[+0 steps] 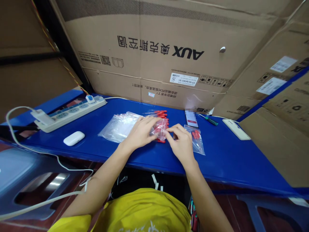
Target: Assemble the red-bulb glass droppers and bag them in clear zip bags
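Observation:
Between my hands is a small clear zip bag (163,129) with red pieces showing through it. My left hand (143,130) grips the bag's left side, thumb below and fingers above. At its right edge, my right hand (180,138) pinches the bag between thumb and forefinger. Behind and beneath lie several red-handled screwdrivers (161,113) with thin clear shafts; the bag partly hides them. A stack of clear plastic bags (116,127) lies left of my left hand. Just right of my right hand rests another clear bag (198,143) with red-handled pieces inside.
On the blue table (224,158) are a lit phone (191,118), a green-handled screwdriver (211,120), a pale phone-like object (236,129), a white earbud case (74,138) and a power strip (72,112) with cables. A large cardboard box wall (149,35) stands behind.

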The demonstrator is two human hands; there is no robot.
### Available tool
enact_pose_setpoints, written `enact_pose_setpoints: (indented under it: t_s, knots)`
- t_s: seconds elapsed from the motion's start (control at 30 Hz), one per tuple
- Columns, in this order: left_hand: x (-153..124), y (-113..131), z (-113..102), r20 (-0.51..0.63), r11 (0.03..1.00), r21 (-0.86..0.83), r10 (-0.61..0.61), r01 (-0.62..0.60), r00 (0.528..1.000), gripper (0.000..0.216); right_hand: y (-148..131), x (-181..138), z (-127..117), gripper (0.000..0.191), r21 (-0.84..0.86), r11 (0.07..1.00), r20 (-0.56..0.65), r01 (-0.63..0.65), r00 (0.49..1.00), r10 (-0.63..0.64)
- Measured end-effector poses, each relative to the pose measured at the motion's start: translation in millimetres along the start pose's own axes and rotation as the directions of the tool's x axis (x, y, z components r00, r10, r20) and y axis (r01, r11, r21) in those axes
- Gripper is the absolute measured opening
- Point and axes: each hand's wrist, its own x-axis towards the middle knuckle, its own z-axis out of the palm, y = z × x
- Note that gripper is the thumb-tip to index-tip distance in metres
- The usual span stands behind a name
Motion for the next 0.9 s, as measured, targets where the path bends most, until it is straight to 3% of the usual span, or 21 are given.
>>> enact_pose_setpoints:
  t_s: [0.1, 0.17, 0.27, 0.33, 0.63, 0.73, 0.9]
  knots:
    - [0.4, -4.8, -1.6, -0.037, 0.993, 0.052, -0.103, 0.104, 0.994, 0.057, 8.4, 3.0, -6.3, 0.016, -0.022, 0.999, 0.045, -0.046, 0.998, 0.047]
    - [0.8, -6.9, -2.9, -0.06, 0.985, 0.066, -0.154, 0.157, 0.986, 0.061, 13.1, 3.5, -9.9, 0.01, -0.066, 0.995, 0.155, -0.074, 0.984, 0.083]
    - [1.1, -7.5, -4.2, -0.076, 0.978, 0.066, -0.193, 0.198, 0.978, 0.065, 15.5, 2.0, -12.3, 0.01, -0.125, 0.989, 0.372, -0.074, 0.921, 0.116]
    - [1.1, -6.9, -4.3, -0.073, 0.977, 0.062, -0.2, 0.205, 0.977, 0.065, 14.6, 0.5, -11.4, 0.013, -0.175, 0.983, 0.449, -0.06, 0.883, 0.134]
    - [1.5, -6.8, -3.0, -0.054, 0.97, 0.076, -0.227, 0.23, 0.972, 0.065, 10.0, 1.0, -8.0, 0.006, -0.329, 0.944, 0.467, 0.01, 0.871, 0.154]
    - [1.3, -8.1, -2.1, -0.051, 0.972, 0.08, -0.218, 0.222, 0.975, 0.064, 9.9, 1.9, -12.0, 0.005, -0.27, 0.963, 0.474, -0.022, 0.867, 0.152]
    - [0.1, -10.0, 0.1, -0.043, 0.977, 0.075, -0.197, 0.199, 0.98, 0.064, 17.6, 3.7, -25.5, 0.009, -0.028, 0.99, 0.475, -0.137, 0.87, 0.133]
